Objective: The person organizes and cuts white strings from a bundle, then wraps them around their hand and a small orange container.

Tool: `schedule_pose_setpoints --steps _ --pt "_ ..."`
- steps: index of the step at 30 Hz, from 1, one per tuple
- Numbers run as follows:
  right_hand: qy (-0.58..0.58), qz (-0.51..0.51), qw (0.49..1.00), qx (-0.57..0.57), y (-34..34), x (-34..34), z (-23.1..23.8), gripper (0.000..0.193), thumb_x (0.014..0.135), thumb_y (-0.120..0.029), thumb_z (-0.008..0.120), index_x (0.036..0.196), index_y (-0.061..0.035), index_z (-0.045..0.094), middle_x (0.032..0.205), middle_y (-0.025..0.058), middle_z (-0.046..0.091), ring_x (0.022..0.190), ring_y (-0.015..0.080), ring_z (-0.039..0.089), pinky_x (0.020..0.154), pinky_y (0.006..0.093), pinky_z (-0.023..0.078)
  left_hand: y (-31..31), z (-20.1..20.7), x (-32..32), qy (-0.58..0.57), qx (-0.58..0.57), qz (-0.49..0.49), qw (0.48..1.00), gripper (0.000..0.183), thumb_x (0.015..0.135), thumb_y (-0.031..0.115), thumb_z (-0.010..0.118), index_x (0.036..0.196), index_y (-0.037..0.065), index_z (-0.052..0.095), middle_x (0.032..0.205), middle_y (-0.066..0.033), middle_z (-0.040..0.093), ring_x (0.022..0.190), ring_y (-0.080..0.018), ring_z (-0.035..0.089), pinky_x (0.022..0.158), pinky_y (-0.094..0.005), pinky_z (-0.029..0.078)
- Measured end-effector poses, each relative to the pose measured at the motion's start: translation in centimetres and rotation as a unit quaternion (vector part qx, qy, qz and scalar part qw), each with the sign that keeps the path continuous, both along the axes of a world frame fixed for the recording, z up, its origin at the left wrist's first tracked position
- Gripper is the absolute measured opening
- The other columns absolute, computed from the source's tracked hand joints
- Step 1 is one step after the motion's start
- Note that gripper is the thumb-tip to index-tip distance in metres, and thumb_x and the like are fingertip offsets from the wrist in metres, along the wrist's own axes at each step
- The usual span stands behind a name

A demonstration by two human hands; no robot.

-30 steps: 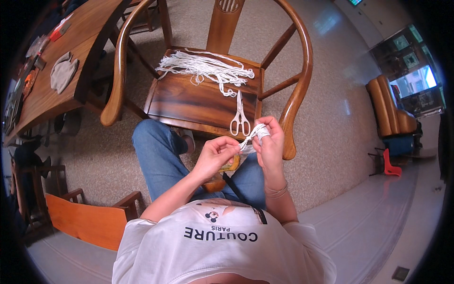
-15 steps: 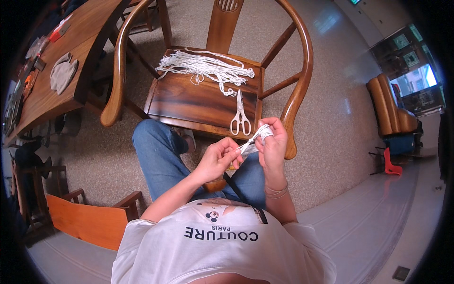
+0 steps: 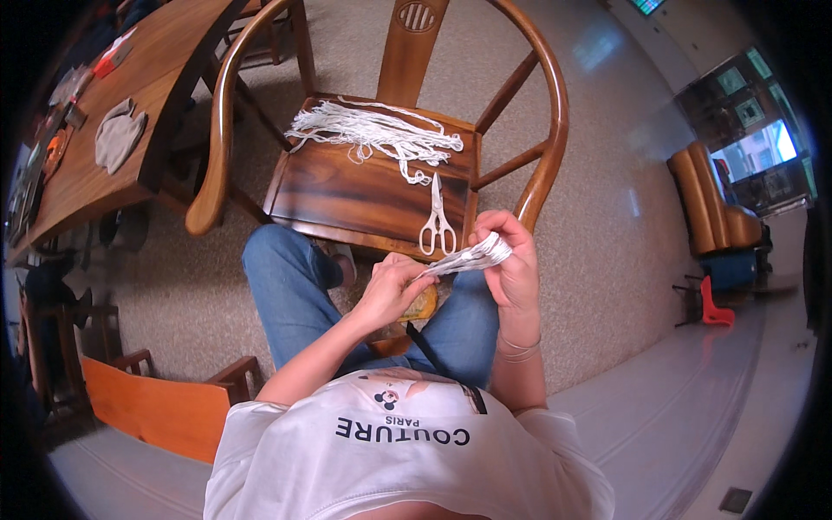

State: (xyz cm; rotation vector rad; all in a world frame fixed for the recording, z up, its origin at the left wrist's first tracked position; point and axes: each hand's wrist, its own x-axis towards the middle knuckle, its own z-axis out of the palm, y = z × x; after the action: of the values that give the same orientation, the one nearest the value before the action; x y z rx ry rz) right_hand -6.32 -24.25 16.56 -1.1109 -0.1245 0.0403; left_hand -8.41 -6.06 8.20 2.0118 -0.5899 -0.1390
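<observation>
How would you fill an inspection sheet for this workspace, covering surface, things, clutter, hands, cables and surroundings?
Surface: wooden chair seat, facing the person.
Things: white cord bundle lying toward the back of the seat; scissors near its front right, blades pointing away from the person; white strands held above the lap.
Clutter: beige cloth item and small objects on the wooden table at left.
Hands: left hand pinches one end of the strands; right hand grips the other.
Cables: nothing seen.
Surroundings: speckled floor, red chair at right.
</observation>
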Motion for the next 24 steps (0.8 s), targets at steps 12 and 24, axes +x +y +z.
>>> schedule_pose_setpoints --steps 12,24 --pt "-0.067 -0.054 0.993 -0.076 1.2 0.5 -0.2 0.012 0.075 0.005 0.059 0.084 -0.0007 0.064 0.114 0.0091 0.049 0.091 0.0114 0.054 0.077 0.0236 0.044 -3.1 5.9 2.7 -0.05 -0.244 0.021 0.968 0.022 0.083 0.011 0.06 0.103 0.0 0.058 0.089 -0.0129 0.06 0.079 -0.025 0.058 0.07 -0.0314 0.046" --pt "-0.109 -0.098 0.983 -0.112 -0.5 1.0 3.2 0.007 0.079 0.004 0.058 0.083 0.0004 0.061 0.088 0.0038 0.06 0.079 0.0093 0.057 0.072 0.0211 0.046 -2.1 5.5 4.1 0.065 -0.256 -0.018 0.964 0.016 0.092 0.011 0.048 0.097 0.002 0.06 0.08 -0.0037 0.062 0.073 -0.0086 0.056 0.066 -0.0237 0.045"
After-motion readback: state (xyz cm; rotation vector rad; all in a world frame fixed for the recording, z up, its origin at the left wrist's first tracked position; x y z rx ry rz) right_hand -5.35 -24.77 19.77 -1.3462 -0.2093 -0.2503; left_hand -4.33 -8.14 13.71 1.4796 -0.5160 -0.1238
